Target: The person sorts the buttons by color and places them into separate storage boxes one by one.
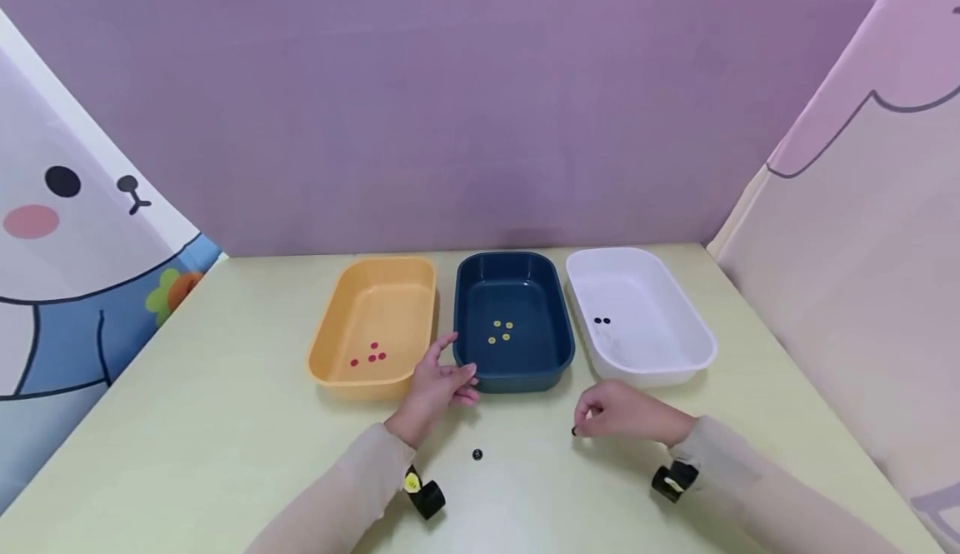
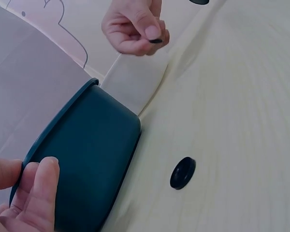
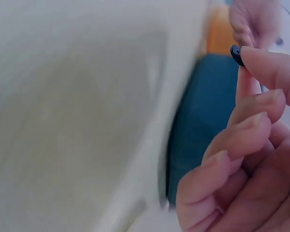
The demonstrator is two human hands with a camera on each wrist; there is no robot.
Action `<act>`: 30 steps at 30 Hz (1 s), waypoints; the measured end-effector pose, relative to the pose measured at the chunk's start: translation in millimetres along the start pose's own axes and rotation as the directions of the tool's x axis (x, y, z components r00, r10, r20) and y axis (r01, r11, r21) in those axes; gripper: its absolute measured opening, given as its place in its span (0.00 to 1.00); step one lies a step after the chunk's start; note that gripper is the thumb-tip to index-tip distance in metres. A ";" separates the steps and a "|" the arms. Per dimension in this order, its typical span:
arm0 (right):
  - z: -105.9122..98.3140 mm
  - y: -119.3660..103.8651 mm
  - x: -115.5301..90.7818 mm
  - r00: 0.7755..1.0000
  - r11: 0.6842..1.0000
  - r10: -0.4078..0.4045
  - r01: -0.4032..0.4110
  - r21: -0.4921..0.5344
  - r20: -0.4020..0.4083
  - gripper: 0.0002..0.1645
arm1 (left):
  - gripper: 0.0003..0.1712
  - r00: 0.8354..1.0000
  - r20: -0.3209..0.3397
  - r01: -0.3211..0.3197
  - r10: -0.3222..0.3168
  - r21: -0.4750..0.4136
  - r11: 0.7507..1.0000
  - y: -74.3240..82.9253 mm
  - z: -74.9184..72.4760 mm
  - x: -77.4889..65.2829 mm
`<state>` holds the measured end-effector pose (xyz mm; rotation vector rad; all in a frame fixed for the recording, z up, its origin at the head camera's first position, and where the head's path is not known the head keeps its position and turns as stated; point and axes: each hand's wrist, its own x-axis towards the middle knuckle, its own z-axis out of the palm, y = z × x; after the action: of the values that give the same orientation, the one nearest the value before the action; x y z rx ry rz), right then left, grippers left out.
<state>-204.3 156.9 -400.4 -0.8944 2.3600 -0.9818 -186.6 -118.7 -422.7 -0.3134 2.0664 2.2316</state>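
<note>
In the head view my right hand (image 1: 618, 411) pinches a small black button (image 3: 237, 55) between thumb and forefinger, above the table in front of the white tray (image 1: 675, 368). My left hand (image 1: 435, 387) holds the near left rim of the dark blue tray (image 1: 517, 381), thumb on one side and fingers on the other. Another black button (image 1: 477, 454) lies on the table between my hands. Several yellow buttons (image 1: 506, 337) lie in the blue tray, and two black buttons (image 1: 597, 321) in the white one.
A yellow-orange tray (image 1: 367, 390) with several red buttons (image 1: 372, 358) stands left of the blue tray. All three trays stand in a row on the pale table (image 1: 225, 421). A purple panel (image 1: 480, 104) rises behind them, with printed cloths on both sides.
</note>
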 end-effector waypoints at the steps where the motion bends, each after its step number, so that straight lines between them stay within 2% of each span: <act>1: -1.7 2.7 -4.3 1.000 1.000 -0.002 0.002 0.011 -0.021 0.03 | 0.36 1.000 0.006 -0.003 0.003 -0.007 1.000 -0.4 0.1 -0.4; 7: -7.9 18.0 -29.8 0.994 0.995 -0.012 0.023 0.098 -0.110 0.03 | 0.35 1.000 0.014 -0.014 0.014 -0.009 1.000 0.6 -0.3 -2.9; 13: -13.9 27.4 -44.4 0.986 0.993 0.053 -0.036 0.110 -0.159 0.05 | 0.36 1.000 0.015 -0.015 0.016 -0.013 1.000 1.4 -1.4 -4.0; 21: -28.9 30.3 -45.4 0.970 0.991 0.092 -0.066 0.117 -0.223 0.06 | 0.36 1.000 -0.007 -0.012 0.012 -0.046 0.999 1.4 -2.9 -4.4; 27: -48.4 24.2 -48.0 0.944 0.980 0.159 -0.116 0.159 -0.290 0.08 | 0.37 1.000 -0.004 -0.003 0.003 -0.024 1.000 1.1 -1.3 -4.0; 30: -58.6 22.2 -42.9 0.938 0.982 0.159 -0.119 0.144 -0.307 0.08 | 0.37 1.000 -0.002 -0.002 0.002 -0.014 1.000 1.1 -0.5 -3.6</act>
<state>-218.0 226.2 -372.4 -0.5456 2.5477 -1.2775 -183.3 -119.1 -420.9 -0.3146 2.0535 2.2492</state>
